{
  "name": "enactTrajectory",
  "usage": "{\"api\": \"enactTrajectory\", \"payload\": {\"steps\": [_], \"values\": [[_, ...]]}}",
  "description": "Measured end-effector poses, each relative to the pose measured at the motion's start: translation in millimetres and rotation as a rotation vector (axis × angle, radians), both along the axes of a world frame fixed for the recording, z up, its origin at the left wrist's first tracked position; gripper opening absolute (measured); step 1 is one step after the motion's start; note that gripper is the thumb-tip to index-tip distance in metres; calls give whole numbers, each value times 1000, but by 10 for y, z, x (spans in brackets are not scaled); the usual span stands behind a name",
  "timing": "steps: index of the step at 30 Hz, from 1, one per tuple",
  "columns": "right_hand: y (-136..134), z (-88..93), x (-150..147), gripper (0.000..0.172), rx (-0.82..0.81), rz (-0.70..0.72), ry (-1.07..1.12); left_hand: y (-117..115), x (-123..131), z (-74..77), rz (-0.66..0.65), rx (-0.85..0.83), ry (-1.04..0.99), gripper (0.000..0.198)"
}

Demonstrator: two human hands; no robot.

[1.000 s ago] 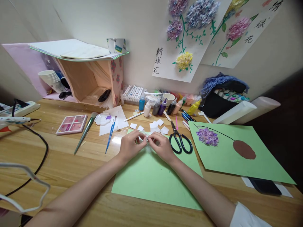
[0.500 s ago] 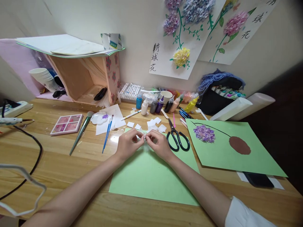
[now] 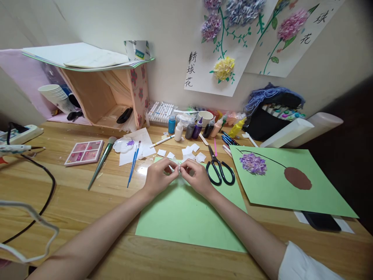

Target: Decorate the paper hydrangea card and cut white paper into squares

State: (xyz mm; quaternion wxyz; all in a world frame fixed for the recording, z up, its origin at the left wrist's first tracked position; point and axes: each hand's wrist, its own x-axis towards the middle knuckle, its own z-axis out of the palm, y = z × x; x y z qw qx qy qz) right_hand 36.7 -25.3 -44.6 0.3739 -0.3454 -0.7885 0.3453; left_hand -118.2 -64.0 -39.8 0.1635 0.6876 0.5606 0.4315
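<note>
Fingertip to fingertip, my left hand (image 3: 159, 174) and my right hand (image 3: 196, 177) pinch a small piece of white paper (image 3: 179, 168), mostly hidden by the fingers. Both hands are closed over the far part of a green sheet (image 3: 186, 217). Just beyond them lie several loose white paper squares (image 3: 189, 151). To the right of my right hand, black-handled scissors (image 3: 218, 168) rest partly on the sheet, blades pointing away from me.
Behind stand several paint bottles (image 3: 189, 130). At right, another green sheet (image 3: 279, 194) bears a purple paper flower (image 3: 253, 164). Left are two blue paintbrushes (image 3: 133, 164), a large green-handled brush (image 3: 100, 165), a pink-framed box (image 3: 84, 153), and a glue gun (image 3: 16, 149) with a black cable.
The view has shifted slightly. My hands keep nearly the same pose, still pinching the small white paper piece.
</note>
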Motion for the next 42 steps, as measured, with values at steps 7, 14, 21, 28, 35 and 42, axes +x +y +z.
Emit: {"api": "enactTrajectory", "payload": {"steps": [7,14,21,28,35,42], "values": [[6,0,-2,12,7,-1,0,4,6,-11,8,-27,11,7],[10,-12,6,15,-21,-6,24,1,7,6,-36,-38,-14,9],[15,-23,9,15,-39,-17,44,-12,11,16,-74,-33,-39,10],[11,-23,6,14,-19,-24,39,-12,13,19,-59,-33,-25,11],[30,-53,16,14,-14,-123,35,25,-11,1,54,-72,-116,12],[19,-36,15,16,-29,-145,22,65,-41,-38,103,-113,-216,15]]}}
